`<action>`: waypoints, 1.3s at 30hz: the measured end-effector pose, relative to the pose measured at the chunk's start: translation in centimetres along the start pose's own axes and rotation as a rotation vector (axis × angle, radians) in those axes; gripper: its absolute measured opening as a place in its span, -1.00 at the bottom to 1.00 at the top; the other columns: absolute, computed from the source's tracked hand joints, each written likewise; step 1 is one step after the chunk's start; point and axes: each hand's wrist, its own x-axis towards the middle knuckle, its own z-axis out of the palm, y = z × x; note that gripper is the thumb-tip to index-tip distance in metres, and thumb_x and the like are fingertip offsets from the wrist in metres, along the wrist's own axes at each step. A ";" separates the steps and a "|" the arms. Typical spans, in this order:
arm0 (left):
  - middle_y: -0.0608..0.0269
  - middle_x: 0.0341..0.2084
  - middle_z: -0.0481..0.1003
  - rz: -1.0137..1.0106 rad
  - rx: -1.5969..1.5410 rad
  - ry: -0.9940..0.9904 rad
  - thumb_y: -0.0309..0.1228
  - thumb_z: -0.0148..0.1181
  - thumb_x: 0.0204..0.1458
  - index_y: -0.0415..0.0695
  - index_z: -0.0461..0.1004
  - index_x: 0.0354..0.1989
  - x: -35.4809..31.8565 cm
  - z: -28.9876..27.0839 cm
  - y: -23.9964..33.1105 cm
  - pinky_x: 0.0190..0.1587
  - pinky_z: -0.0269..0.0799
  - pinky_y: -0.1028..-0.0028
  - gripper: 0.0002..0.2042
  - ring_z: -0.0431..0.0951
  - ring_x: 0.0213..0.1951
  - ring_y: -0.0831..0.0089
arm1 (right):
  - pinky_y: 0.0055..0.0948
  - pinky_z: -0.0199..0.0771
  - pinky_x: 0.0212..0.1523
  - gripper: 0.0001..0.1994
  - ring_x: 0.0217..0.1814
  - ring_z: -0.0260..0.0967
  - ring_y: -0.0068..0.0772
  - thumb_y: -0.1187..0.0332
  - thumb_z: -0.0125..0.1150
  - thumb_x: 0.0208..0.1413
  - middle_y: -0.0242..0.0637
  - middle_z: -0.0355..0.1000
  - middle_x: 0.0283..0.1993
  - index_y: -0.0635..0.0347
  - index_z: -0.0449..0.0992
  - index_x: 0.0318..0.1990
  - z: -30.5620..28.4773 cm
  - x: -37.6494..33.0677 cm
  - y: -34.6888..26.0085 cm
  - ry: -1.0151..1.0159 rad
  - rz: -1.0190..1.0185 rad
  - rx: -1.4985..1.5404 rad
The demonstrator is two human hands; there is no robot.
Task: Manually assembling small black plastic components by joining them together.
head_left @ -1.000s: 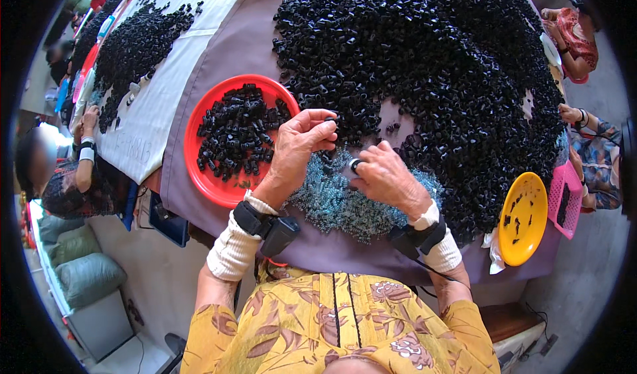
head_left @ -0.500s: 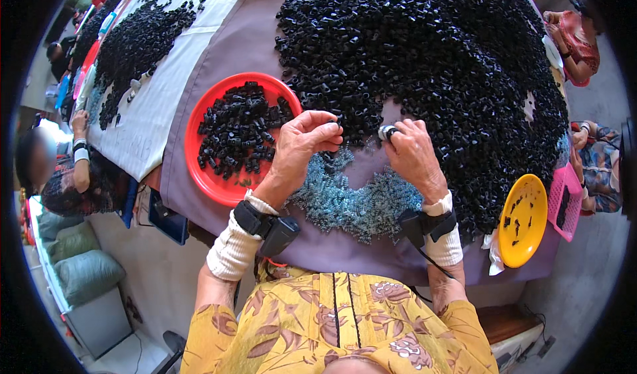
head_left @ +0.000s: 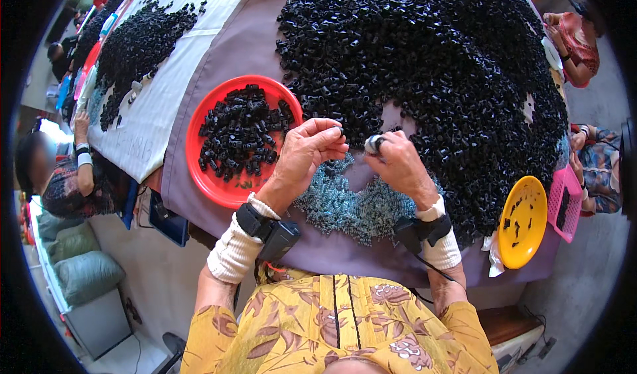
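Note:
My left hand (head_left: 306,153) is raised over the table with its fingers pinched on a small black tube at the fingertips. My right hand (head_left: 397,163) faces it a short way off and pinches another small black tube piece (head_left: 374,143) between thumb and forefinger. Under both hands lies a pile of small blue-grey pieces (head_left: 352,205). Behind them spreads a huge heap of black tube pieces (head_left: 424,62). A round red tray (head_left: 211,179) with several black pieces in it sits just left of my left hand.
A yellow plate (head_left: 523,221) with a few black bits and a pink basket (head_left: 564,201) sit at the right table edge. Other people sit at the left (head_left: 73,175) and right (head_left: 584,42) sides. A second black heap (head_left: 139,42) lies on white cloth far left.
My right hand rose from the blue-grey pile to the edge of the black heap and now holds a piece near my left hand. The left hand stayed about in place.

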 end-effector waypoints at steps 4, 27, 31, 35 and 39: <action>0.15 -0.36 0.52 -0.042 -0.048 -0.039 -0.48 0.08 0.07 -0.23 0.40 -0.15 -0.1 0.4 -0.2 -0.22 0.50 0.41 -0.81 0.56 -0.33 0.38 | -0.27 0.31 -0.44 -0.85 -0.48 0.30 -0.11 0.42 0.28 -0.21 -0.16 0.35 -0.54 0.27 0.44 -0.49 -1.9 1.3 -1.2 0.135 0.150 0.393; 0.22 -0.35 0.52 0.153 0.396 -0.152 -0.52 0.14 0.03 -0.29 0.44 -0.14 -0.6 1.5 -0.3 -0.24 0.48 0.54 -0.78 0.52 -0.32 0.55 | -0.21 0.35 -0.46 -0.86 -0.46 0.37 0.05 0.47 0.21 -0.14 0.01 0.36 -0.52 0.35 0.40 -0.46 -3.2 3.4 -1.9 0.029 0.064 0.506; 0.30 -0.40 0.51 0.150 0.552 -0.134 -0.57 0.11 -0.01 -0.28 0.49 -0.14 -0.9 1.5 0.2 -0.29 0.40 0.62 -0.76 0.47 -0.38 0.63 | -0.39 0.42 -0.42 -0.82 -0.44 0.49 -0.21 0.49 0.23 -0.13 -0.10 0.47 -0.50 0.33 0.46 -0.31 -3.7 3.5 -2.4 -0.040 0.138 0.552; 0.31 -0.43 0.51 0.208 0.582 -0.160 -0.53 0.12 -0.01 -0.27 0.49 -0.19 -1.0 1.4 0.0 -0.27 0.39 0.58 -0.80 0.46 -0.36 0.62 | -0.53 0.40 -0.42 -0.78 -0.46 0.45 -0.51 0.56 0.24 -0.18 -0.25 0.49 -0.51 0.29 0.48 -0.28 -3.2 3.5 -2.3 -0.041 0.210 0.682; 0.25 -0.42 0.54 0.230 0.614 -0.198 -0.51 0.12 -0.02 -0.27 0.48 -0.19 -1.4 1.6 0.7 -0.22 0.42 0.52 -0.79 0.52 -0.33 0.56 | -0.63 0.33 -0.46 -0.75 -0.46 0.36 -0.65 0.60 0.24 -0.18 -0.40 0.45 -0.48 0.28 0.48 -0.26 -2.8 3.1 -2.1 -0.041 0.303 0.791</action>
